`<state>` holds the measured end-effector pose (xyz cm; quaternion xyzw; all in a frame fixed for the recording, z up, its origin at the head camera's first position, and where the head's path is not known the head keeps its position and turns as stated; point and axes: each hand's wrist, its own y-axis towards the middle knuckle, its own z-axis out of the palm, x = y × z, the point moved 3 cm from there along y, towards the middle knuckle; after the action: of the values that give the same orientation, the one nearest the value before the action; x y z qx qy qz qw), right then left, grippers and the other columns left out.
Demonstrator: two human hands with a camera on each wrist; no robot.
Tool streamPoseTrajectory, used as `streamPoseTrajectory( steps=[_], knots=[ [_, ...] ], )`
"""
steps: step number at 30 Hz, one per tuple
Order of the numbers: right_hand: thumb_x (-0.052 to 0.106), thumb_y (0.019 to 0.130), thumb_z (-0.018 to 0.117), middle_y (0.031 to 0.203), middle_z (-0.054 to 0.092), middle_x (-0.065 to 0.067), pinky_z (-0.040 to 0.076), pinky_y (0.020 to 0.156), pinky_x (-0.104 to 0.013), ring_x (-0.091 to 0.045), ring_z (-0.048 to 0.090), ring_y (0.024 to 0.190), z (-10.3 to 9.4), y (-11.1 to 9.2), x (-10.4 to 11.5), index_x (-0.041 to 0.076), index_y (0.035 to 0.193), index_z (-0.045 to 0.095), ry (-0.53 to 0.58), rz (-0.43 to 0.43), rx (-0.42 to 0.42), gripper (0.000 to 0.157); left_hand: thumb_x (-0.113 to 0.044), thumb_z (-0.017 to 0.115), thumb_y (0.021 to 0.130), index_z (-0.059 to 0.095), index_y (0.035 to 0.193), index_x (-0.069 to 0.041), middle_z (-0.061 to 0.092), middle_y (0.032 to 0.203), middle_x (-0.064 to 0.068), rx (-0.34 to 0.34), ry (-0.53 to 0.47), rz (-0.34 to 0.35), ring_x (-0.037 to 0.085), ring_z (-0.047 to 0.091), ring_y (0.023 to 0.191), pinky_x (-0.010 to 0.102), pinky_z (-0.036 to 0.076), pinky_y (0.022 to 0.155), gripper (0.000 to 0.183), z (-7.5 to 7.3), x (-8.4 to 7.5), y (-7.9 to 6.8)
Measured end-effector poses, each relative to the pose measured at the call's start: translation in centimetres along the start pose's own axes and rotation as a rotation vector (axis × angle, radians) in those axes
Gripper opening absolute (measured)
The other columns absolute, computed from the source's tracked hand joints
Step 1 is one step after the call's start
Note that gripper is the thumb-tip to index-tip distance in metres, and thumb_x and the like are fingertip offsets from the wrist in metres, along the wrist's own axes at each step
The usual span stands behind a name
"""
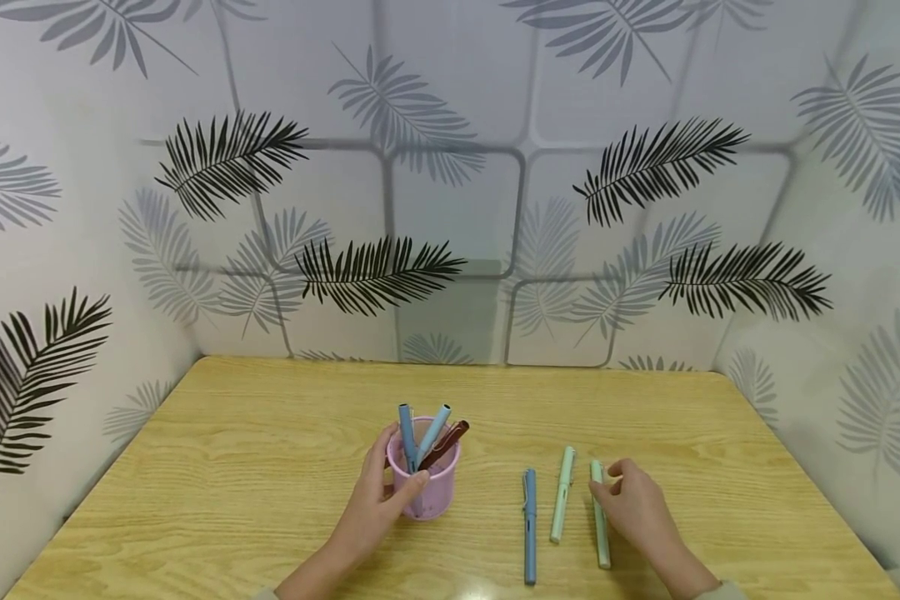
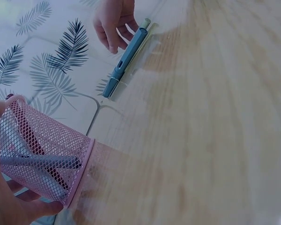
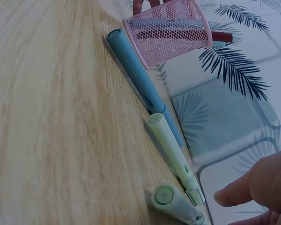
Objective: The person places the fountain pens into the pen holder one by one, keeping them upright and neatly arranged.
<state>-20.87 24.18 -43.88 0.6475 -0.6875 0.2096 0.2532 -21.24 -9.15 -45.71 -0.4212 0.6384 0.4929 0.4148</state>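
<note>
A pink mesh pen cup stands on the table with my left hand curled round its left side, thumb across the front. Inside it lean a dark blue pen, a light blue pen and a dark red pen. My right hand hovers at the cap end of the right-hand light green pen, thumb and fingers apart. In the right wrist view the thumb shows a gap from that pen.
Left of that pen lie another light green pen and a blue pen, roughly side by side on the wooden table. A leaf-patterned wall rises behind the table's back edge and along both sides.
</note>
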Motion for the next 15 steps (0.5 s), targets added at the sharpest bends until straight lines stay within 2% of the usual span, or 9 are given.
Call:
streamPoseTrajectory(
  steps=[5,11,15],
  knots=[
    [0.013,0.087,0.062,0.081,0.061,-0.017,0.047,0.052,-0.03,-0.017,0.055,0.063,0.36,0.13,-0.22,-0.018,0.111,0.045,0.003,0.005,0.025,0.043,-0.025,0.063,0.09,0.022,0.146,-0.026,0.027,0.142,0.013,-0.004,0.009,0.007,0.031,0.041,0.121,0.029,0.05,0.083,0.069,0.04,-0.24,-0.08],
    [0.015,0.087,0.063,0.084,0.062,-0.022,0.048,0.054,-0.032,-0.02,0.056,0.067,0.69,0.44,-0.27,-0.021,0.11,0.046,-0.039,0.016,0.046,0.047,-0.026,0.063,0.09,0.023,0.146,-0.025,0.028,0.142,0.013,-0.007,0.011,0.016,0.03,0.041,0.12,0.028,0.05,0.081,0.069,0.03,-0.38,-0.07],
    [0.016,0.086,0.063,0.075,0.058,-0.016,0.046,0.05,-0.03,-0.017,0.053,0.059,0.99,0.7,-0.43,-0.021,0.106,0.049,-0.053,0.032,0.068,0.044,-0.024,0.063,0.09,0.022,0.146,-0.021,0.027,0.142,0.015,-0.004,0.015,0.019,0.031,0.042,0.119,0.029,0.05,0.08,0.069,0.03,-0.3,-0.05]
  ],
)
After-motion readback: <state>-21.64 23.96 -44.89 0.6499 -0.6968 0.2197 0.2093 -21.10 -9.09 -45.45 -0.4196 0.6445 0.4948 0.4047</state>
